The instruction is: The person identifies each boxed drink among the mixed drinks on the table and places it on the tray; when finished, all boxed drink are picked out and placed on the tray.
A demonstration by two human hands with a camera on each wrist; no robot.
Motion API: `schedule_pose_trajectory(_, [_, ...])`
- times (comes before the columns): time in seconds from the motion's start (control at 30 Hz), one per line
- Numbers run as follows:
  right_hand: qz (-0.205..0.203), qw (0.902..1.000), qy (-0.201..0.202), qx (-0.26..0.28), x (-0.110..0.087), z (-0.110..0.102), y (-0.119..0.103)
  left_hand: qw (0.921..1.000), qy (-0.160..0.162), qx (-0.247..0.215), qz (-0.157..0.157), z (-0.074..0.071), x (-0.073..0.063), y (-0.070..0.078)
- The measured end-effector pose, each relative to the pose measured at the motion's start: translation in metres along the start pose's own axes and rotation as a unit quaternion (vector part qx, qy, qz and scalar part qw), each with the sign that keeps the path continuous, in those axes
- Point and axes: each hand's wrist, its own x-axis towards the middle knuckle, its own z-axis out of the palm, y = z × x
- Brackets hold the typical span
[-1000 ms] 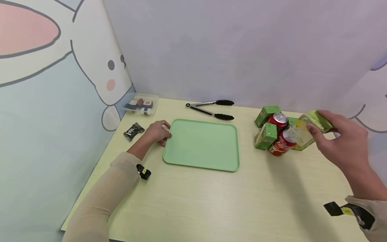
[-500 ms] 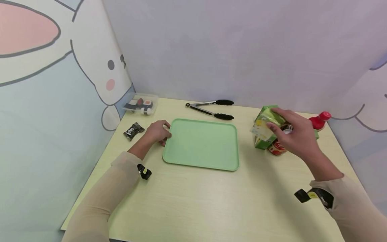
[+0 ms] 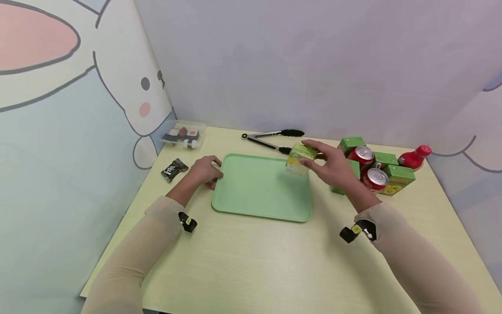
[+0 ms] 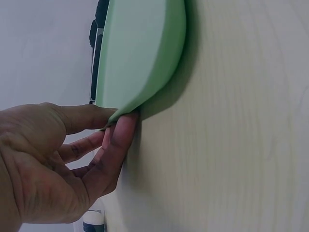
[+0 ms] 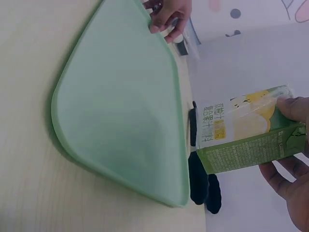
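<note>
A juice carton (image 3: 300, 159), green and yellow, hangs above the right end of the green tray (image 3: 260, 187). My right hand (image 3: 331, 165) grips it by its upper end, thumb on one face and fingers on the other. The right wrist view shows the carton's printed side (image 5: 241, 125), with the tray below it. At the tray's left edge, my left hand (image 3: 205, 171) pinches the rim. In the left wrist view, the left thumb lies on top of the rim and the fingers (image 4: 118, 145) are curled beneath it.
Right of the tray, several green juice cartons (image 3: 398, 176) stand packed around two red cans (image 3: 374, 179), with a red-capped bottle (image 3: 415, 158) beside them. Tongs (image 3: 266, 140) lie behind the tray. A clear box of sushi pieces (image 3: 184, 135) and a black wrapped snack (image 3: 174, 169) are at left.
My right hand has carried the juice carton leftward from over the drinks group to above the tray's right end, uncovering the cans and bottle. My left hand stays at the tray rim.
</note>
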Motion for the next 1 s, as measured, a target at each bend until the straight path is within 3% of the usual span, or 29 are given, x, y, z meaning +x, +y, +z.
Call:
schedule_pose_trajectory(0.3, [0.009,0.9982,-0.045,0.037,0.031,0.037,-0.006,1.0,-0.003,-0.003,-0.005,-0.001,0.001,0.0])
schedule_pose_trajectory(0.73, [0.003,0.9953,-0.065,0.071,0.066,0.092,-0.016,1.0,-0.001,-0.006,0.0,0.001,-0.002,-0.001])
schedule_pose_trajectory(1.0, [-0.01,0.9949,-0.079,0.061,0.086,0.117,-0.026,0.9999,-0.002,-0.011,-0.003,0.0,0.001,0.001])
